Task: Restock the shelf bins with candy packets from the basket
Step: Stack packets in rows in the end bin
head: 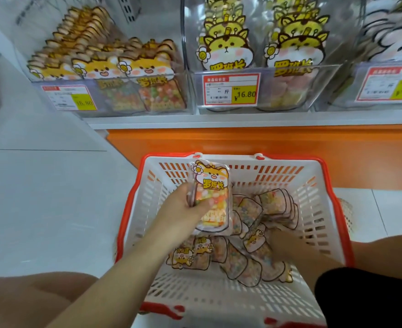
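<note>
A white basket with a red rim stands on the floor below the shelf, with several candy packets loose in its bottom. My left hand grips a small stack of candy packets above the basket's left half, cartoon fox faces up. My right hand is down among the loose packets at the basket's right, blurred, so its grasp cannot be made out. On the shelf, the left clear bin holds rows of the same orange fox packets.
A second clear bin with yellow packets and a 16.80 price tag stands to the right, and a third bin further right. An orange shelf base runs behind the basket. My knees flank the basket on the white floor.
</note>
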The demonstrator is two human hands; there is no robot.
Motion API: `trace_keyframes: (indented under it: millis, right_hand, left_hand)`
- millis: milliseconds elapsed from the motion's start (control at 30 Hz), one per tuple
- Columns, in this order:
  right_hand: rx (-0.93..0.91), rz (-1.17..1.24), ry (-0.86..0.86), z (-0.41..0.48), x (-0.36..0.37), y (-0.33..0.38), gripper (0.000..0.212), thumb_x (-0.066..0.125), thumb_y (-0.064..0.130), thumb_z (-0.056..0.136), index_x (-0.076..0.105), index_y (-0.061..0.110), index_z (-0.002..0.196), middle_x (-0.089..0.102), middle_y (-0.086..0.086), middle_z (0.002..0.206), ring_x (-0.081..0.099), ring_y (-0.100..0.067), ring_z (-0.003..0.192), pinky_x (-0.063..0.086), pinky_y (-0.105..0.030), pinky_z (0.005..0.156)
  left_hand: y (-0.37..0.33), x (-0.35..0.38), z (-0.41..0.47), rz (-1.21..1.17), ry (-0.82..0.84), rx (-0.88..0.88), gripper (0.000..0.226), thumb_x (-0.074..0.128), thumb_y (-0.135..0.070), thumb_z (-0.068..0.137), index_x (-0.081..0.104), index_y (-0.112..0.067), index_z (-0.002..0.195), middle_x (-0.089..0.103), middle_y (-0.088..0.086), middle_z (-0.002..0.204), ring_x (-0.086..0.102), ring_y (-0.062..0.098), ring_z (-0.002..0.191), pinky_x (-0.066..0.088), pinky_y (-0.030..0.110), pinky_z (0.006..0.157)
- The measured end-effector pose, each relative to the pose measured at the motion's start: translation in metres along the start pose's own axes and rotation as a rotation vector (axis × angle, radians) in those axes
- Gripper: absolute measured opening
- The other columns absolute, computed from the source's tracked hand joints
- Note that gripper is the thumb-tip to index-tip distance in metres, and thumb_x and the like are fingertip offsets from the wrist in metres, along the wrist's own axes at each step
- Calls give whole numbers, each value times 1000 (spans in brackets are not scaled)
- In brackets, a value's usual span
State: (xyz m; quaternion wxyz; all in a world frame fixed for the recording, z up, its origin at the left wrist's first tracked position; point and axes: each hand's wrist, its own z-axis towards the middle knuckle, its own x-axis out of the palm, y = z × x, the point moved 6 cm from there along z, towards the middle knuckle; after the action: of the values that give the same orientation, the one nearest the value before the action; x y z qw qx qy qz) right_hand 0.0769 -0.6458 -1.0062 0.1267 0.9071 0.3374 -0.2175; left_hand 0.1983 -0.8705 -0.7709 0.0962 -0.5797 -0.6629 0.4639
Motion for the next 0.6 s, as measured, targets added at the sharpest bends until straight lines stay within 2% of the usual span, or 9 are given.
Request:
trace_keyframes:
  millis: [33,100,167,267,300,367,467,567,600]
  right_hand:
    - [-1,20,37,0,0,1,51,77,31,82,54,10,122,54,-1,100,54,-18,95,45,-26,75]
    - [0,69,43,-13,-10,10,15,67,24,89,54,15,89,45,2,80,45,-14,71,38,-25,63]
    - [-32,116,27,-24,-25,19,25,55,20,93,44,20,71,43,3,72,36,-10,60,37,-24,61]
    - [-80,256,-45,-56,-69,32,16,58,44,82,53,29,82,59,4,87,48,-12,72,47,-26,76]
    - [-128,313,-97,-74,-88,37,15,58,44,80,51,31,80,58,6,85,46,-11,72,44,-25,74]
    - [-211,497,-219,-111,-128,47,25,57,24,88,44,20,68,42,6,68,36,-10,62,33,-26,60]
    - [-272,796,-483,-180,-182,57,26,58,11,89,46,9,67,39,-4,65,37,-15,61,29,-30,59]
    - [-371,811,-678,-230,-202,77,31,60,17,92,53,-5,71,57,-21,88,52,-27,74,32,-32,62]
    - [-404,818,-698,-239,-201,85,31,61,21,93,58,-4,74,62,-17,102,59,-29,85,36,-29,64]
  left_hand:
    - [0,0,0,2,-3,5,20,66,-33,95,49,-43,96,60,-29,98,55,-15,86,38,4,63]
    - [-1,-2,0,2,-16,22,22,67,-33,94,50,-41,106,61,-28,100,56,-14,87,39,6,65]
    - [-3,-3,1,2,-33,45,24,66,-33,95,50,-36,114,62,-24,102,58,-10,91,40,8,67]
    - [-6,-4,-1,-13,-46,66,37,61,-36,98,48,-29,132,60,-14,116,59,9,107,41,24,82]
    - [-7,-5,-2,-21,-52,71,42,59,-37,99,45,-27,137,59,-11,120,57,11,110,40,26,85]
    - [-6,-7,-4,-61,-62,72,45,54,-39,101,43,-25,142,58,-7,126,56,15,114,39,29,92]
    - [-7,-9,-10,-179,-61,79,47,50,-39,103,40,-27,146,53,-6,137,54,18,121,40,37,106]
    - [-11,-9,-23,-342,-71,87,38,53,-41,101,44,-36,137,53,-10,137,52,15,120,42,46,110]
    - [-14,-8,-28,-386,-66,97,39,54,-44,100,45,-36,137,51,-12,137,51,14,122,42,48,110]
